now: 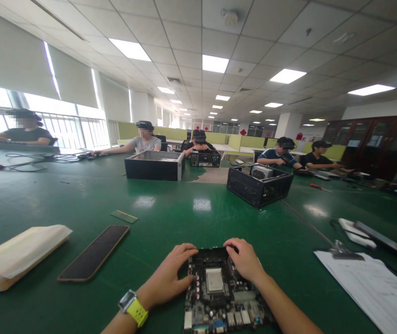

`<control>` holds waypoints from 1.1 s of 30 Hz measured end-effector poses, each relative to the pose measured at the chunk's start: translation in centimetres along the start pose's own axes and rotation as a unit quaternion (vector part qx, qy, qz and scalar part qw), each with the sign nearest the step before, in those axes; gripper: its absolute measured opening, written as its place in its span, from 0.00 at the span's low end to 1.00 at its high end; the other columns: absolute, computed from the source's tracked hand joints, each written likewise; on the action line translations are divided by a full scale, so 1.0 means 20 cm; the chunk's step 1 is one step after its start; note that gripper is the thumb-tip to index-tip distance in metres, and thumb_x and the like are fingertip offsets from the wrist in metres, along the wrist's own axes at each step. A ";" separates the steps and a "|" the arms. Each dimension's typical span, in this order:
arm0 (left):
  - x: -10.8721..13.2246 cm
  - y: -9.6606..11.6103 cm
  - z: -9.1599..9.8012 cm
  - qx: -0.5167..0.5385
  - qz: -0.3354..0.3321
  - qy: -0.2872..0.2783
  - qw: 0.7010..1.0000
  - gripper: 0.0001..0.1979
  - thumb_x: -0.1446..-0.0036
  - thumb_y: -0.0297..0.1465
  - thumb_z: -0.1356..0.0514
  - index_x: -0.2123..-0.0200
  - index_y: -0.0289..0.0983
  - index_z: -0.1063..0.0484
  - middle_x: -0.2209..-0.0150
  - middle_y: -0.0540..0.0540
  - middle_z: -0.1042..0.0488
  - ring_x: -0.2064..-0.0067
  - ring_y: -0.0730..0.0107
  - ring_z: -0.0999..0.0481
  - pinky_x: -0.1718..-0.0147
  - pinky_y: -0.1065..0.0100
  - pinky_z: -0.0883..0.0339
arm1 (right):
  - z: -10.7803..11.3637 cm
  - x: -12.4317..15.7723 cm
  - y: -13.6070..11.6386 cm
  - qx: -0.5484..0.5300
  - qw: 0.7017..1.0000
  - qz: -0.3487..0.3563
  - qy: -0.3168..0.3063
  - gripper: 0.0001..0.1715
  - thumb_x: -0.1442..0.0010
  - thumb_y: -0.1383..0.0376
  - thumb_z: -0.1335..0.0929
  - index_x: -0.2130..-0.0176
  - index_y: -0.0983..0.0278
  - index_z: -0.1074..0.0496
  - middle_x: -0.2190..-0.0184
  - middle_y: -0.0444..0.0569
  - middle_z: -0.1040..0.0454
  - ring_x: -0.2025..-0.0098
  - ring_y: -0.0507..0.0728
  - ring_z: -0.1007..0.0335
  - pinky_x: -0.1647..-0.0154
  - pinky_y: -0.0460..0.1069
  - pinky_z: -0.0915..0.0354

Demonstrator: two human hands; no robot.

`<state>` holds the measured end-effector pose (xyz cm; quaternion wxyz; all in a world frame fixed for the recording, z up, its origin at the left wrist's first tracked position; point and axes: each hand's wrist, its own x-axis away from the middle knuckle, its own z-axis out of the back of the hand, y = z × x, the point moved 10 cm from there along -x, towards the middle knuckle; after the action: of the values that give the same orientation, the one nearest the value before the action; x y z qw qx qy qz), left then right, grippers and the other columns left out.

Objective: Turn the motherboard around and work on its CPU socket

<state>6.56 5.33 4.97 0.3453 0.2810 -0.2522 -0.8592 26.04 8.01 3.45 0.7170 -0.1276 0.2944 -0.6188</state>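
So the motherboard (225, 304) is flat-ish on the green table (170, 218), right between both hands and running back toward the person's body. Left hand (170, 276) has hold of the far left corner, fingertips at the far edge and thumb on the left side. Right hand (245, 260) is grasping the far right corner, index finger and thumb bent at the far edge. Silver-topped CPU (214, 280) is sitting in the socket, in the gap between the two hands and touching neither. Beyond the left hand there's a RAM stick (124, 216), with a smartphone (94, 254) nearer, off to its left. Clipboard (347, 255) with papers is well to the right of the right hand.
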 end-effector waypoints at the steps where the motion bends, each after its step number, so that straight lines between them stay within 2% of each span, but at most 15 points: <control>1: 0.00 0.00 0.00 -0.001 0.001 0.000 1.000 0.25 0.49 0.28 0.41 0.46 0.41 0.34 0.44 0.42 0.36 0.44 0.59 0.37 0.41 0.57 0.44 | 0.00 0.00 0.00 0.000 1.000 0.000 0.000 0.16 0.42 0.63 0.40 0.61 0.60 0.26 0.61 0.46 0.25 0.57 0.56 0.33 0.52 0.50 0.43; 7: 0.00 0.00 0.01 -0.003 0.006 -0.001 1.000 0.24 0.49 0.28 0.40 0.47 0.41 0.34 0.44 0.42 0.36 0.43 0.58 0.37 0.41 0.56 0.44 | -0.01 0.00 0.01 0.000 1.000 0.005 0.000 0.15 0.41 0.63 0.40 0.61 0.60 0.26 0.61 0.46 0.25 0.56 0.56 0.33 0.51 0.50 0.42; 11: 0.00 -0.01 0.00 -0.003 0.006 -0.001 1.000 0.24 0.50 0.28 0.40 0.47 0.41 0.33 0.44 0.42 0.36 0.42 0.57 0.37 0.41 0.56 0.44 | 0.03 0.00 -0.02 0.012 1.000 -0.002 0.015 0.16 0.41 0.61 0.40 0.57 0.61 0.27 0.57 0.47 0.26 0.54 0.56 0.34 0.50 0.50 0.42; 13: 0.00 -0.01 0.00 -0.003 0.005 0.005 1.000 0.24 0.50 0.28 0.40 0.48 0.42 0.33 0.44 0.42 0.36 0.42 0.57 0.37 0.41 0.55 0.44 | 0.06 0.03 -0.10 0.031 0.999 -0.001 0.029 0.19 0.41 0.57 0.39 0.54 0.62 0.28 0.55 0.49 0.27 0.51 0.58 0.35 0.48 0.52 0.43; 16: 0.01 -0.02 0.01 -0.003 0.006 0.006 1.000 0.23 0.50 0.28 0.40 0.49 0.42 0.32 0.44 0.42 0.35 0.43 0.57 0.37 0.41 0.55 0.43 | 0.06 0.13 -0.31 0.062 0.998 0.027 0.020 0.26 0.42 0.50 0.38 0.51 0.61 0.30 0.50 0.52 0.30 0.47 0.62 0.39 0.44 0.55 0.47; 19: 0.01 -0.01 0.01 -0.002 0.005 0.005 1.000 0.21 0.50 0.28 0.40 0.51 0.42 0.31 0.44 0.42 0.35 0.42 0.57 0.37 0.42 0.56 0.43 | -0.07 0.27 -0.50 0.083 0.993 0.063 -0.049 0.38 0.47 0.40 0.38 0.45 0.59 0.35 0.42 0.54 0.37 0.41 0.69 0.47 0.40 0.63 0.54; 21: 0.01 -0.01 0.03 -0.003 0.003 0.015 1.000 0.18 0.49 0.28 0.41 0.53 0.42 0.30 0.44 0.43 0.36 0.42 0.58 0.37 0.42 0.57 0.43 | -0.20 0.34 -0.56 0.097 0.988 0.076 -0.097 0.51 0.54 0.35 0.37 0.40 0.60 0.41 0.39 0.57 0.44 0.38 0.74 0.54 0.40 0.68 0.59; 24: 0.02 -0.01 0.06 -0.003 -0.002 0.043 0.999 0.14 0.48 0.27 0.42 0.57 0.41 0.28 0.45 0.44 0.34 0.43 0.59 0.36 0.42 0.58 0.42 | -0.35 0.40 -0.54 0.127 0.981 0.064 -0.130 0.62 0.62 0.33 0.34 0.38 0.63 0.46 0.38 0.63 0.48 0.37 0.79 0.58 0.42 0.71 0.59; 27: 0.02 -0.01 0.12 -0.005 -0.002 0.084 0.996 0.13 0.49 0.24 0.44 0.60 0.40 0.28 0.48 0.44 0.32 0.45 0.60 0.34 0.44 0.59 0.40 | -0.43 0.40 -0.49 0.149 0.978 0.046 -0.138 0.59 0.61 0.38 0.31 0.39 0.64 0.44 0.38 0.64 0.46 0.38 0.79 0.56 0.43 0.72 0.57; 30: 0.02 -0.01 0.16 -0.013 0.000 0.114 0.993 0.11 0.48 0.24 0.44 0.62 0.40 0.27 0.52 0.44 0.30 0.48 0.61 0.32 0.46 0.59 0.38 | -0.43 0.40 -0.47 0.145 0.979 0.053 -0.136 0.55 0.59 0.40 0.31 0.39 0.63 0.42 0.39 0.63 0.45 0.38 0.78 0.55 0.42 0.71 0.56; 33: 0.02 -0.02 0.17 -0.019 0.002 0.123 0.992 0.10 0.48 0.25 0.44 0.62 0.40 0.27 0.53 0.44 0.29 0.49 0.61 0.32 0.47 0.59 0.37 | -0.36 0.35 -0.43 0.132 0.982 0.058 -0.125 0.50 0.56 0.41 0.33 0.40 0.61 0.41 0.39 0.59 0.43 0.38 0.76 0.55 0.41 0.69 0.57</control>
<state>3.82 6.09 7.00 0.3811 0.3776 -0.1921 -0.8218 15.31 0.80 0.59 0.7934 -0.0908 0.1256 -0.5886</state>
